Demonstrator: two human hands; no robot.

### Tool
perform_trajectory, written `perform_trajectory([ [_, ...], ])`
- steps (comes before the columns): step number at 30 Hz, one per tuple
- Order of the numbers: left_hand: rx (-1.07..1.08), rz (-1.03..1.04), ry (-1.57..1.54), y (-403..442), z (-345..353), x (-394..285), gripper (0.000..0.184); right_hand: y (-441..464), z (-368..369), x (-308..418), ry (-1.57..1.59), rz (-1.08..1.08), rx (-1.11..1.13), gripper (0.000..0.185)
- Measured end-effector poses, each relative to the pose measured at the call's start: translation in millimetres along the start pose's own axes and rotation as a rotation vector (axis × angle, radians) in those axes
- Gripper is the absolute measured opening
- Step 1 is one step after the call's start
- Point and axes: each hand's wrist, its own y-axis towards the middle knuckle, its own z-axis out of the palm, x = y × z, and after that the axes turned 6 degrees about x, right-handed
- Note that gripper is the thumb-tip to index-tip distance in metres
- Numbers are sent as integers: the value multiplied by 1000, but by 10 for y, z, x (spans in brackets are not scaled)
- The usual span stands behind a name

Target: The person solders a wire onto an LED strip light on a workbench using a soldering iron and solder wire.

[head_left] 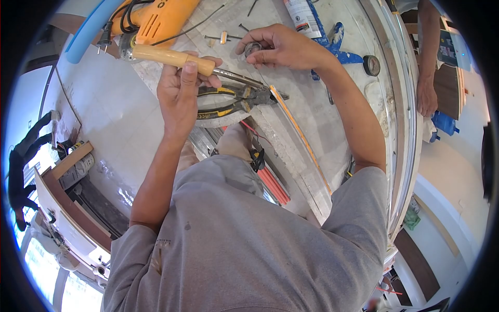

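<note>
Tool [174,57] on left in view, wooden grip enclosed by left hand [179,88], shaft [241,78] angled rightward over pliers [245,99]; contact between these not discernible. Hands apart. Round piece [253,48] pinched between thumb and fingers of right hand [286,48], just beyond shaft. On counter [325,122]: orange strip [298,130] running from plier tips toward torso, nail [244,27], blue gun [351,56] beside right wrist. Beyond left hand: orange power tool [171,21]. Far right: co-worker's hand [427,99].

Bright overall; windows [80,295] lower left blown out; strong fisheye bending, corners black.
</note>
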Motion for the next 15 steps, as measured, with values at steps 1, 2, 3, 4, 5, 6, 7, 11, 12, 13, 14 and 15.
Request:
perform_trajectory([
  [1,-3,-3,-2,-1,4,0,29,1,0,-2,-1,2,0,27],
  [2,-1,-1,1,-1,3,2,29,1,1,-5,-2,5,1,27],
  [3,1,1,3,0,-1,5,29,0,1,-6,2,5,0,27],
  [4,3,4,6,1,-4,7,29,0,1,-8,6,5,0,27],
  [5,2,2,3,0,-4,5,29,0,1,-8,11,5,0,27],
  [6,2,1,1,0,-3,2,29,-1,2,-7,8,0,-2,27],
  [7,1,-1,-2,0,-2,0,29,-2,3,-4,6,-5,-5,27],
  [11,-1,2,-7,3,3,-6,28,-2,4,-9,14,-10,-4,28],
  [12,-1,3,-10,3,3,-7,28,-1,5,-11,14,-10,-4,28],
  [13,-2,5,-14,2,3,-5,28,1,5,-14,14,-10,-4,28],
  [14,-1,6,-11,3,1,-2,28,2,4,-16,14,-9,-4,28],
  [15,-1,6,-9,4,-2,4,28,2,3,-17,8,-9,-4,27],
])
